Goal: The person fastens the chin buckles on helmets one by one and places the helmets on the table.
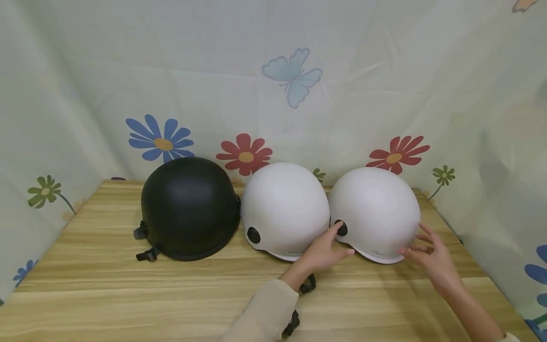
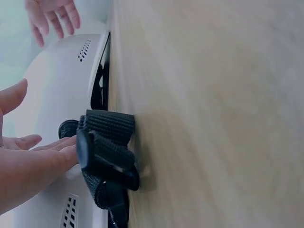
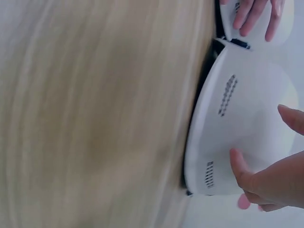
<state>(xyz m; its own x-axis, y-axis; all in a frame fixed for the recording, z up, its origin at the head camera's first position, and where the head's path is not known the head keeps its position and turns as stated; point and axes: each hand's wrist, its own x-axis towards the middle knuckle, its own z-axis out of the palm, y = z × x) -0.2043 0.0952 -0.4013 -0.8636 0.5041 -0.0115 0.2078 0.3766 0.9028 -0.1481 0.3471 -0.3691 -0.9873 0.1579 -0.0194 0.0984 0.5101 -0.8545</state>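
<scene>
Some of the lower edge of the middle white helmet (image 1: 284, 209) is hidden behind the left hand (image 1: 323, 249). That hand's fingers overlap the round black knob (image 1: 342, 229) of the outer white helmet (image 1: 376, 209), so whether they press on it cannot be told. Nearer the person than the left hand, black buckles (image 1: 309, 284) show only in part past the left sleeve (image 1: 265, 308); the right sleeve (image 1: 510, 337) is almost wholly cut off.

The outer white helmet rests on the wooden table (image 1: 171, 304) between the two hands, just beyond the left hand's fingertips and just left of the right hand (image 1: 438, 261). The left hand is spread, fingers stretched out and thumb held well apart. The right hand is fairly wide too, its thumb before the helmet's front rim and its fingers by the side; contact is unclear. The black helmet (image 1: 190, 204) stands well left of the left hand, past the middle white helmet.

From the left wrist, a ribbed black strap (image 2: 111, 122) appears right in front of the left hand's fingers; the head view shows no such strap there. From the right wrist, small holes (image 3: 228, 95) near the right thumb form clear rows, where the head view gives only a faint mark.
</scene>
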